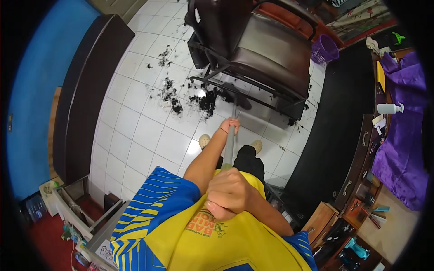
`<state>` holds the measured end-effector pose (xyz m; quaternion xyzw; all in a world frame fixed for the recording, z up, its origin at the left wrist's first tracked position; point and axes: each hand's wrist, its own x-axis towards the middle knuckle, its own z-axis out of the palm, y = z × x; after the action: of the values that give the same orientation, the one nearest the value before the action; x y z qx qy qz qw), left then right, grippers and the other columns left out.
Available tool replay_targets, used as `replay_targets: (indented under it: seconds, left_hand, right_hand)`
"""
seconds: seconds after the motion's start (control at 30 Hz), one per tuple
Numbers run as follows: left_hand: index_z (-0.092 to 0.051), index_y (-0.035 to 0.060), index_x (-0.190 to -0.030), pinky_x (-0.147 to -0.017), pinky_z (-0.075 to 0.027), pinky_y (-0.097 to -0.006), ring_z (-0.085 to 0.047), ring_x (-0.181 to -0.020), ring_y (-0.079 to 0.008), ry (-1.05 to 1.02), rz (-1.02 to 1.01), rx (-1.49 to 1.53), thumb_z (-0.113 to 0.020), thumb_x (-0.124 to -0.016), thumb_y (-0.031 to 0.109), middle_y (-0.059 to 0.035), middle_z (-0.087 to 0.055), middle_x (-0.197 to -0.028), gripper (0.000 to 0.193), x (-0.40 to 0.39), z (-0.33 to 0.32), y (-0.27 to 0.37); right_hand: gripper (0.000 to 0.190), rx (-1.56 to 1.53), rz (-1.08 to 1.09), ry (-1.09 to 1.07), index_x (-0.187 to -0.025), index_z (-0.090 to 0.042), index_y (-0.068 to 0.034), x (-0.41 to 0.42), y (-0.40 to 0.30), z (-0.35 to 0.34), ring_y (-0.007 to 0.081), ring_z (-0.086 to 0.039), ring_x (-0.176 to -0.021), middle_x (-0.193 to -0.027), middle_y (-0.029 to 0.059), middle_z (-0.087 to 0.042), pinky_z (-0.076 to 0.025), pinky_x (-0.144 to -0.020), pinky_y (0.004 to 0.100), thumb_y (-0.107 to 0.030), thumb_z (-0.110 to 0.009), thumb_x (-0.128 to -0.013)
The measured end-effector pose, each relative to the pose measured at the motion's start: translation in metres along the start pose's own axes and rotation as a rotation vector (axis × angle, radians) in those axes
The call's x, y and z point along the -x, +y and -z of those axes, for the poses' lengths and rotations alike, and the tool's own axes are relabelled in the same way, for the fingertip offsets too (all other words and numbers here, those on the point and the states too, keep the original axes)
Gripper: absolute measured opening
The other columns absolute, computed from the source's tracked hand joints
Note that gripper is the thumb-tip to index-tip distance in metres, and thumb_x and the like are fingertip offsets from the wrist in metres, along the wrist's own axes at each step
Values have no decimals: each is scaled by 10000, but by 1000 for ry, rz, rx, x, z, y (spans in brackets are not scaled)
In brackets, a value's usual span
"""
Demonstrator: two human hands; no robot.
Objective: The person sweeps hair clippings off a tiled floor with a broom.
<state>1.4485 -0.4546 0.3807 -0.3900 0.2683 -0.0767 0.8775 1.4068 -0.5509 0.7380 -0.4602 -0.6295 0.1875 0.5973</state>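
My left hand (230, 125) grips the grey pole of a long-handled broom (229, 145) partway down. Near my chest, my right hand (226, 193) is closed around the pole's upper end. The broom's dark head lies on the white tiled floor by the chair's lower frame, partly hidden by the frame. Clumps of cut black hair (208, 103) lie just left of the head. More hair (169, 89) is scattered further left and up the floor, and a few tufts lie to the right of the chair.
A dark brown salon chair (268, 50) with a metal frame stands in front of me. Behind it is a purple basket (324, 49). A long dark padded bench (90, 98) lines the left. On the right are a drawer counter, a purple cloth (403, 142) and a white pump bottle (388, 108).
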Motion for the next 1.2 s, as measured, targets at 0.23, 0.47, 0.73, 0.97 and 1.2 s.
replay_targets:
  seconds: [0.23, 0.47, 0.73, 0.97, 1.2]
  left_hand:
    - [-340, 73, -650, -336, -342, -193, -343, -371, -75, 192, -174, -105, -287, -796, 65, 7, -375, -531, 155, 86, -27, 30]
    - [-338, 83, -662, -354, -337, -212, -330, -404, -95, 84, -251, -36, -316, -829, 209, -11, -364, -556, 210, 92, -44, -20]
    - [-351, 61, -605, -324, -362, -184, -360, -374, -87, -64, -147, -7, -357, -784, 111, -20, -392, -521, 187, 64, -45, 42]
    - [-337, 76, -588, -315, -361, -196, -369, -366, -87, -86, -289, 7, -336, -787, 83, -9, -363, -479, 199, 115, -50, 71]
    - [-372, 76, -672, -360, -351, -194, -365, -407, -82, -195, -418, 134, -389, -797, 187, -3, -383, -560, 168, 120, -83, -12]
  right_hand:
    - [134, -148, 47, 84, -516, -422, -31, -38, -18, -25, 205, -431, -378, -480, 45, -412, -345, -371, 285, -13, -476, -637]
    - [407, -92, 247, 224, -450, -353, -42, -57, -51, 0, 143, -404, -309, -405, 17, -390, -353, -313, 260, -145, -417, -839]
    - [185, 46, 23, -174, -514, -398, -62, -71, -12, -42, 203, -411, -370, -467, 39, -374, -297, -343, 284, -103, -565, -582]
    - [230, -225, 2, -118, -474, -359, -55, -73, 6, -51, 196, -371, -330, -431, 16, -329, -288, -348, 269, -80, -529, -626]
    - [364, -74, 246, 50, -461, -388, -36, -92, -29, -27, 126, -374, -294, -404, 3, -371, -334, -304, 236, -201, -545, -745]
